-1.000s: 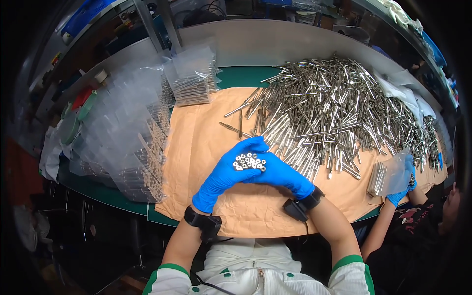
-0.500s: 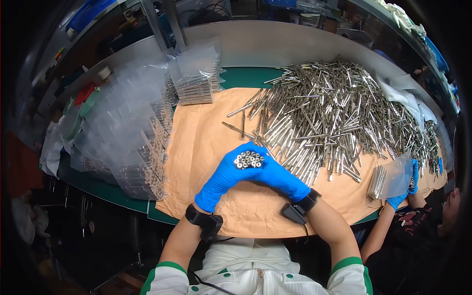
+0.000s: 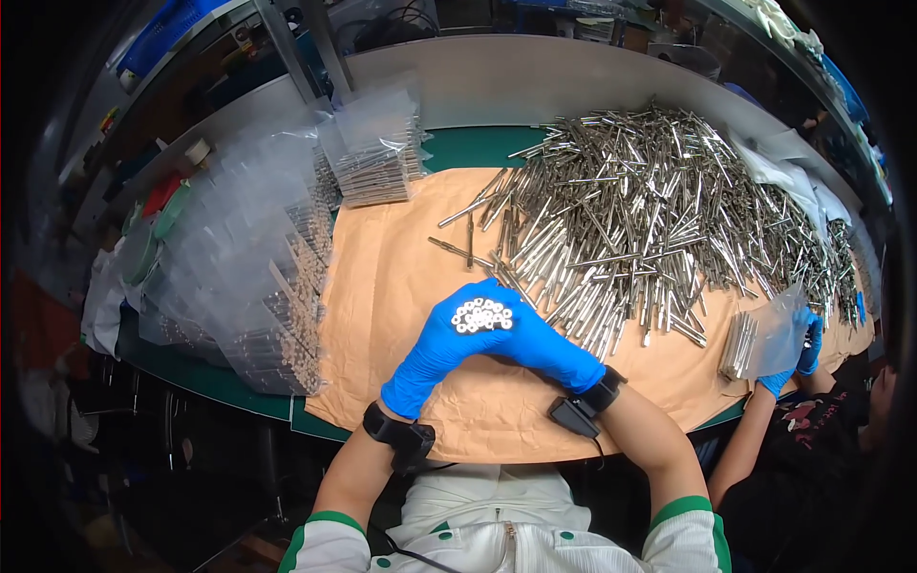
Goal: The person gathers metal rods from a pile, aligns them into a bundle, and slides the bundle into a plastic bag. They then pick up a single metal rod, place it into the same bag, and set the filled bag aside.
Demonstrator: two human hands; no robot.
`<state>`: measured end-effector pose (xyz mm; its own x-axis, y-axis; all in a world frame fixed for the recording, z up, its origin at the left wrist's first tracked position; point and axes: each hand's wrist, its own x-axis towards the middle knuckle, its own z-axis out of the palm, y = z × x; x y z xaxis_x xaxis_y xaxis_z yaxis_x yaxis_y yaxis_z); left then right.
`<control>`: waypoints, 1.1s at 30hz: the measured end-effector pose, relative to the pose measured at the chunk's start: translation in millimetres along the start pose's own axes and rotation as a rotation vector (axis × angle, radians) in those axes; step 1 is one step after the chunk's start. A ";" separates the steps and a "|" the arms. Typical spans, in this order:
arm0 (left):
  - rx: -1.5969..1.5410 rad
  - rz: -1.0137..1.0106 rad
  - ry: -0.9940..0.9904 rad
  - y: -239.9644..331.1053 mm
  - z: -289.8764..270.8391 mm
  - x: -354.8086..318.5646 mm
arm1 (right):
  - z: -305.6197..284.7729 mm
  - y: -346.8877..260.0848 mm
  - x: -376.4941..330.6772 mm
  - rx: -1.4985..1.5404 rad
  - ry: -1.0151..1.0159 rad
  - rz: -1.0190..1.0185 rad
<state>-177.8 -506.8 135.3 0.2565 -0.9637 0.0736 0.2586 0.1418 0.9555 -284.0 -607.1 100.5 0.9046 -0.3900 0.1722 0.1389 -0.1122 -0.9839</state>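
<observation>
My left hand (image 3: 441, 336) and my right hand (image 3: 537, 342), both in blue gloves, are closed together round a bundle of slim metal rods (image 3: 481, 316). The rods stand end-on, so their round, bright ends with dark centres face up. The lengths of the rods are hidden inside my hands. Just beyond my hands spreads a large heap of loose, shiny metal rods (image 3: 630, 210), some with stepped shafts. A few stray rods (image 3: 461, 251) lie at the heap's left edge. Under my hands is brown paper (image 3: 382, 258).
Clear plastic bags packed with rods (image 3: 239, 258) are piled at the left, with a bagged stack (image 3: 377, 162) behind. At the right a co-worker's gloved hand (image 3: 778, 380) is beside a bag of rods (image 3: 742, 346). A grey panel (image 3: 535, 81) borders the green table (image 3: 478, 143).
Both hands stay in place round the bundle; its rod ends now catch the light more brightly. The co-worker's hands at the right have shifted slightly.
</observation>
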 end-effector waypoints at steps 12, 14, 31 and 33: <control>0.084 -0.016 -0.060 -4.3 -6.5 9.0 | -6.2 22.4 3.7 -0.141 -0.060 -0.066; 0.063 -0.022 -0.037 -8.3 -8.6 11.2 | -7.2 19.4 4.2 -0.061 -0.055 0.009; 0.064 -0.051 0.095 -16.4 -8.3 10.4 | 1.1 -18.5 -2.4 0.146 -0.039 0.341; 0.073 -0.043 0.094 -18.2 -8.8 10.3 | 2.3 -23.2 -3.3 0.159 -0.033 0.335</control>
<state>-171.7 -517.3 116.1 0.3340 -0.9426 0.0084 0.2038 0.0809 0.9757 -289.2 -601.1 122.6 0.9228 -0.3508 -0.1595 -0.1082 0.1613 -0.9810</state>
